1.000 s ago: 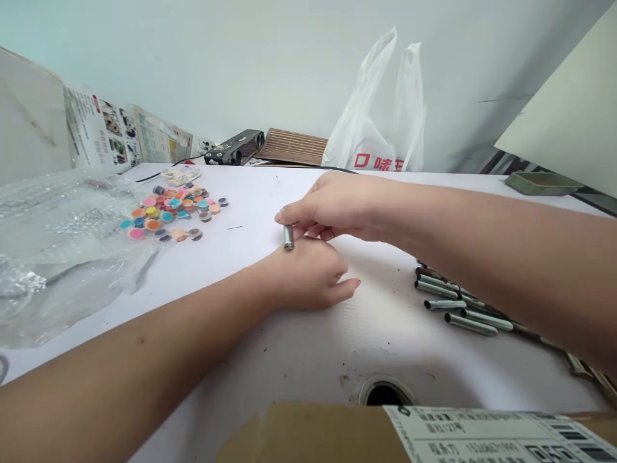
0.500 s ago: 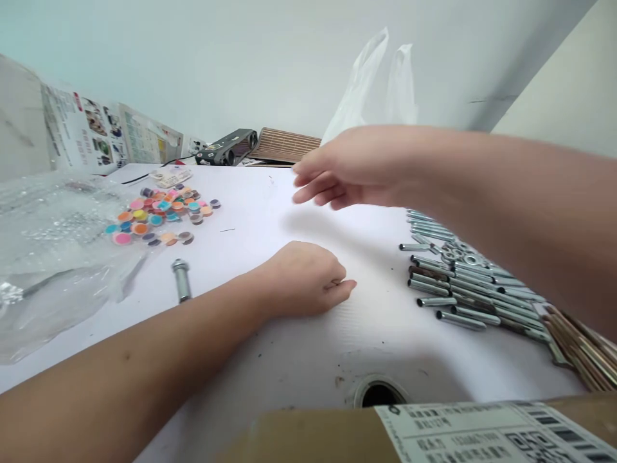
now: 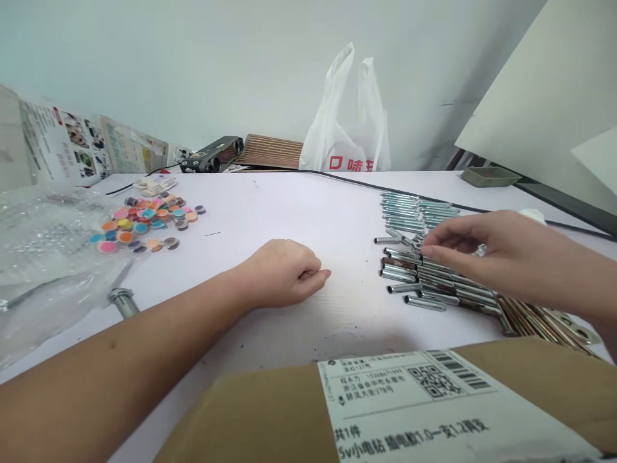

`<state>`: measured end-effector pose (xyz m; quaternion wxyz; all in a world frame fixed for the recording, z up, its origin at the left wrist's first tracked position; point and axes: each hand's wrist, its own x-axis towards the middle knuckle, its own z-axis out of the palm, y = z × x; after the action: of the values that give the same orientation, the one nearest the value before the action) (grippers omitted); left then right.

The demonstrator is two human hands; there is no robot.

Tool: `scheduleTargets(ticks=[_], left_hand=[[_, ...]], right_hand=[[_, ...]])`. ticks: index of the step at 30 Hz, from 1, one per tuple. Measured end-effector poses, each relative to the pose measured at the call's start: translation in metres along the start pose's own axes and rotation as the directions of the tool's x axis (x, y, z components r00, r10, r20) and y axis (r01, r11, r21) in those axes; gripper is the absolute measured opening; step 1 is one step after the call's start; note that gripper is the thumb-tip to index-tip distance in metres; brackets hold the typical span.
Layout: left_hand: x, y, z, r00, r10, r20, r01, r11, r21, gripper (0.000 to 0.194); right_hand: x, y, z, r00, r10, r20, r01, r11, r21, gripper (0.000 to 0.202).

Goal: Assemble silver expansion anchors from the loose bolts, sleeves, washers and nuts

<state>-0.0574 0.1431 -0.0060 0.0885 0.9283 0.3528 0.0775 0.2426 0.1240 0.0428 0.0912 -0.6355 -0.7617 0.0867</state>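
Your right hand [image 3: 486, 247] hovers over metal sleeves [image 3: 424, 283] piled at 3 o'clock on table [image 3: 308, 212], fingertips pinched, catch unclear. Left hand [image 3: 282, 273] rests loosely curled, holding nothing. Sleeves look stiff, light, slick, prone to rolling; pinch one mid-length.

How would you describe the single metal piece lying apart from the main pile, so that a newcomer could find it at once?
Start at the white table and go to its left side, where the crumpled clear plastic bag lies. At the bag's near right edge, just beyond the left forearm, rests one silvery metal sleeve. Unlike the metal tubes under the right hand, it lies alone.
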Motion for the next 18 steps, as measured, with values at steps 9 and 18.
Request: scheduleTargets(ticks=[9, 18], left_hand=[[-0.001, 0.000, 0.001, 1.000, -0.008, -0.006, 0.008, 1.000, -0.008, 0.040], [0.002, -0.002, 0.001, 0.998, -0.068, 0.006, 0.068, 0.996, -0.049, 0.042]], right_hand=[[-0.004, 0.019, -0.006, 0.991, 0.117, -0.064, -0.123, 0.988, -0.097, 0.035], [-0.005, 0.105, -0.020, 0.849, 0.514, 0.122, -0.496, 0.855, -0.147, 0.035]])
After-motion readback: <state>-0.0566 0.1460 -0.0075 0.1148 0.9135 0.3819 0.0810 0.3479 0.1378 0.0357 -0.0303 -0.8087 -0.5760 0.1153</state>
